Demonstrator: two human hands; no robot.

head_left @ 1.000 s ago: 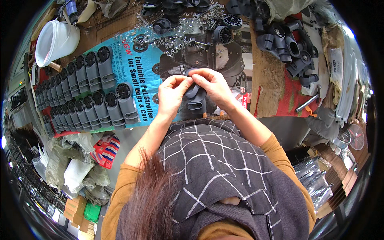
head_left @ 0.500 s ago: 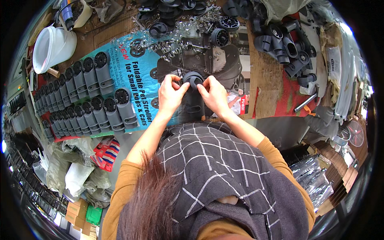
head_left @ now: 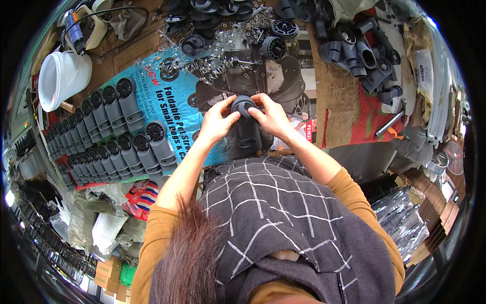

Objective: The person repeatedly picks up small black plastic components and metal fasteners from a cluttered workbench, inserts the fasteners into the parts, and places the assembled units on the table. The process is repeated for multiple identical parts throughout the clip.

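Observation:
A round dark-grey plastic cap (head_left: 244, 105) sits at the top end of a grey plastic tube-like housing (head_left: 249, 136) on the bench in front of me. My left hand (head_left: 218, 121) grips the cap's left side, thumb on top and fingers around the edge. From the right, my right hand (head_left: 272, 118) pinches the same cap, its thumb pressing on the upper face. Farther left, two rows of similar grey housings with round wheel-like ends (head_left: 134, 149) lie on a blue printed sheet (head_left: 177, 119).
Loose springs and small metal hardware (head_left: 223, 55) lie beyond my hands, near dark curved caps (head_left: 193, 44) and spoked discs (head_left: 274, 48). Grey tubular parts (head_left: 349, 53) are heaped at right, with a hammer-like metal tool (head_left: 391, 121). At far left are a white bucket (head_left: 66, 78) and a blue power driver (head_left: 76, 35).
Both hands stay on the cap, with the right fingers shifted toward its far side. The whole view has shifted slightly.

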